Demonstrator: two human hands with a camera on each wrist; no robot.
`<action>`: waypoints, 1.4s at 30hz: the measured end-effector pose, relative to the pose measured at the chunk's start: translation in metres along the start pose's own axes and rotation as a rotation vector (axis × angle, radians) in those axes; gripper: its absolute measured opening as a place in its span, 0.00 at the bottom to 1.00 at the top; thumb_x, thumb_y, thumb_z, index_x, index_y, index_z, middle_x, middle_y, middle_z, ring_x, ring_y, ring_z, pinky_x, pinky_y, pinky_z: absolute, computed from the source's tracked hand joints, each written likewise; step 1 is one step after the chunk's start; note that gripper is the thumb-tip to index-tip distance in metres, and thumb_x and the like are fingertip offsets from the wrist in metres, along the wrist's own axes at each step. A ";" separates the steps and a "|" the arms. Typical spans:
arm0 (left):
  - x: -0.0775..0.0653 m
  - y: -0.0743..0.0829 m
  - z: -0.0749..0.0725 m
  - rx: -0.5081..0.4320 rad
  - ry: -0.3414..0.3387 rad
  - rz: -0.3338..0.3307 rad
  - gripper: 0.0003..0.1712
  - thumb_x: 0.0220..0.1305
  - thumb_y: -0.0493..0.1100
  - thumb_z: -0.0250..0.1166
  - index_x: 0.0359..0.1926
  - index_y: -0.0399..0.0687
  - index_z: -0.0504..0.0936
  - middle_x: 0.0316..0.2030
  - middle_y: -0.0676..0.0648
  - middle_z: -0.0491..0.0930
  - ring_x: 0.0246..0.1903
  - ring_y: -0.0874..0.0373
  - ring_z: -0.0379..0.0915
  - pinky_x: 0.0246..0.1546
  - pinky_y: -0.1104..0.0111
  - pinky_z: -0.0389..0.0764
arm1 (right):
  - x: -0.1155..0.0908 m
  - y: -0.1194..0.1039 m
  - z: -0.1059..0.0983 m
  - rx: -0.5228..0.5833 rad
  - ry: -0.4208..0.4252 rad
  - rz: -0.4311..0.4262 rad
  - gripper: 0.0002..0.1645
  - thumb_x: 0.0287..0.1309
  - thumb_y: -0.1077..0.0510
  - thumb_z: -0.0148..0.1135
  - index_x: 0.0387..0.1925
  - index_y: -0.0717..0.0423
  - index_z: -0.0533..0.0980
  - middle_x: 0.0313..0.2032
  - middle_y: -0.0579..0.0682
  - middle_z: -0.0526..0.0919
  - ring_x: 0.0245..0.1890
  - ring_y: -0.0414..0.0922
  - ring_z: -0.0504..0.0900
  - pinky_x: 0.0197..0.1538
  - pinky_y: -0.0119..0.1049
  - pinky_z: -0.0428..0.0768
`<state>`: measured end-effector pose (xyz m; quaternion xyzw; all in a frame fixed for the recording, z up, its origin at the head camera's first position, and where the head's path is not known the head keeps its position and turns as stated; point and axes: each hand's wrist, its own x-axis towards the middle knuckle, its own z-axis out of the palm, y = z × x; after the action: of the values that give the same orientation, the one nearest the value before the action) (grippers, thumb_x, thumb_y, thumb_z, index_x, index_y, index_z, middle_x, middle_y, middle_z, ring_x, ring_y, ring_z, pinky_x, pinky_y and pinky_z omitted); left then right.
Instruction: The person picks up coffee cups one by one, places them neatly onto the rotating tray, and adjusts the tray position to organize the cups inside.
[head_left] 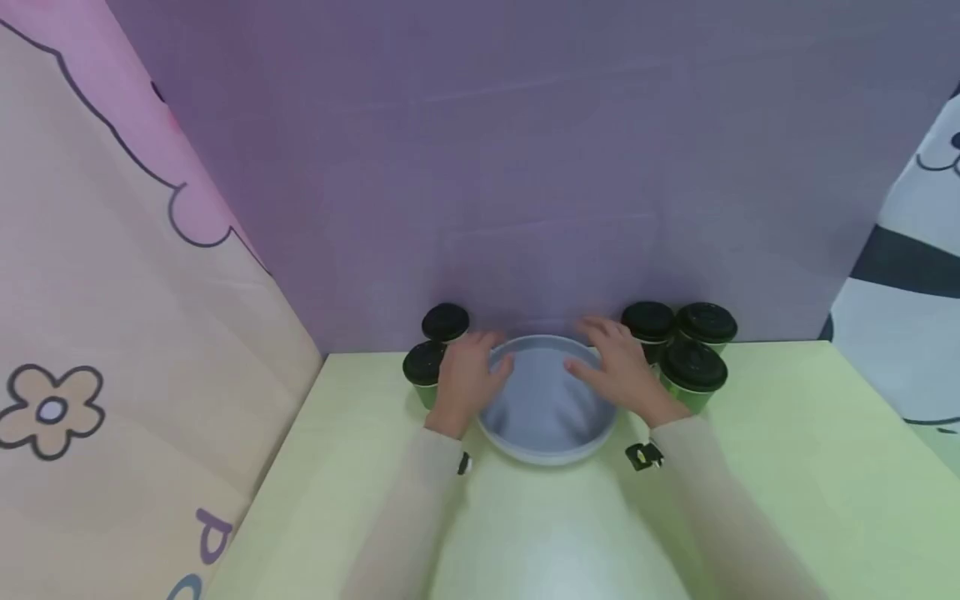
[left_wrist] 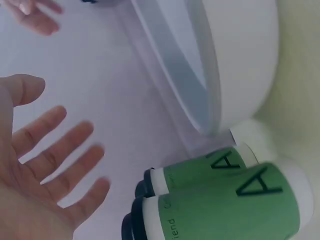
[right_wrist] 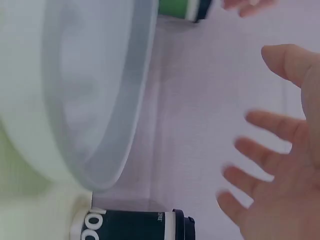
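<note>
Both hands hover over a round, shallow white-grey dish (head_left: 551, 400) that stands on the table in the head view. My left hand (head_left: 471, 375) is above its left rim, fingers spread and holding nothing; the left wrist view shows the same left hand (left_wrist: 50, 170) apart from the dish wall (left_wrist: 245, 60). Over the right rim is my right hand (head_left: 618, 371), fingers loosely spread. In the right wrist view nothing lies in the right hand (right_wrist: 280, 160). Two green paper cups with black lids (head_left: 423, 364) stand beside the left hand.
To the right of the dish is a cluster of three lidded cups (head_left: 693, 367), one with a dark sleeve (right_wrist: 135, 225). A purple backdrop (head_left: 480, 167) rises behind the pale yellow-green table (head_left: 345, 467). A patterned cloth (head_left: 150, 333) hangs along the left side.
</note>
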<state>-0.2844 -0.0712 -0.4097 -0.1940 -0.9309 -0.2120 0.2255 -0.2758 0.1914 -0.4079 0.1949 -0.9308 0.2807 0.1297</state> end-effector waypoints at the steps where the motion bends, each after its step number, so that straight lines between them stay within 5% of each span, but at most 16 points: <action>1: -0.003 0.002 0.000 -0.030 0.004 -0.004 0.18 0.69 0.53 0.63 0.53 0.49 0.86 0.48 0.48 0.88 0.49 0.50 0.84 0.51 0.55 0.82 | -0.002 0.000 0.001 0.042 0.015 -0.016 0.36 0.67 0.46 0.65 0.69 0.60 0.70 0.70 0.62 0.69 0.71 0.64 0.65 0.69 0.68 0.63; 5: -0.013 0.006 -0.002 -0.153 0.032 -0.016 0.16 0.69 0.52 0.65 0.50 0.49 0.86 0.40 0.50 0.88 0.36 0.56 0.84 0.36 0.61 0.82 | -0.009 -0.004 0.000 0.202 0.065 -0.047 0.23 0.67 0.53 0.67 0.59 0.59 0.78 0.57 0.58 0.80 0.58 0.58 0.79 0.60 0.61 0.77; 11: -0.018 0.004 -0.005 -0.273 0.102 0.014 0.11 0.68 0.48 0.66 0.46 0.48 0.87 0.33 0.51 0.87 0.32 0.58 0.83 0.33 0.66 0.81 | -0.014 -0.010 -0.008 0.314 0.051 -0.027 0.16 0.70 0.54 0.64 0.55 0.55 0.80 0.46 0.53 0.87 0.43 0.47 0.86 0.49 0.47 0.84; 19: -0.021 -0.011 -0.006 -0.282 0.115 -0.003 0.06 0.67 0.45 0.67 0.42 0.50 0.87 0.29 0.51 0.87 0.28 0.57 0.83 0.29 0.65 0.79 | -0.015 -0.006 -0.021 0.280 -0.002 0.008 0.14 0.73 0.52 0.60 0.53 0.51 0.81 0.41 0.48 0.87 0.39 0.43 0.81 0.43 0.32 0.80; 28: -0.021 -0.020 -0.006 -0.255 0.107 -0.020 0.02 0.66 0.41 0.67 0.37 0.48 0.86 0.24 0.51 0.82 0.23 0.60 0.76 0.27 0.68 0.78 | -0.023 0.000 -0.046 0.185 0.077 0.048 0.16 0.73 0.51 0.60 0.55 0.55 0.80 0.46 0.52 0.85 0.41 0.47 0.82 0.44 0.29 0.78; 32: -0.020 -0.017 -0.012 -0.232 0.044 -0.069 0.03 0.66 0.42 0.67 0.37 0.48 0.85 0.21 0.52 0.79 0.20 0.61 0.73 0.25 0.67 0.75 | -0.024 0.006 -0.055 0.152 0.133 0.055 0.17 0.73 0.52 0.61 0.55 0.58 0.79 0.50 0.54 0.81 0.44 0.49 0.81 0.46 0.25 0.75; 37: -0.021 -0.012 -0.015 -0.166 -0.108 -0.143 0.08 0.68 0.44 0.66 0.42 0.46 0.85 0.19 0.51 0.79 0.17 0.61 0.70 0.20 0.68 0.71 | -0.026 0.015 -0.070 0.112 0.166 0.120 0.19 0.73 0.51 0.59 0.55 0.62 0.78 0.52 0.59 0.78 0.48 0.55 0.79 0.51 0.42 0.75; 42: -0.022 -0.006 -0.013 -0.105 -0.222 -0.207 0.16 0.70 0.48 0.65 0.52 0.44 0.83 0.31 0.44 0.85 0.26 0.51 0.81 0.27 0.60 0.80 | -0.029 0.025 -0.084 0.087 0.173 0.176 0.24 0.74 0.49 0.58 0.57 0.65 0.76 0.58 0.67 0.74 0.58 0.66 0.69 0.57 0.62 0.68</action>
<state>-0.2647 -0.0886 -0.4118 -0.1308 -0.9527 -0.2599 0.0876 -0.2496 0.2669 -0.3617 0.0929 -0.9166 0.3470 0.1756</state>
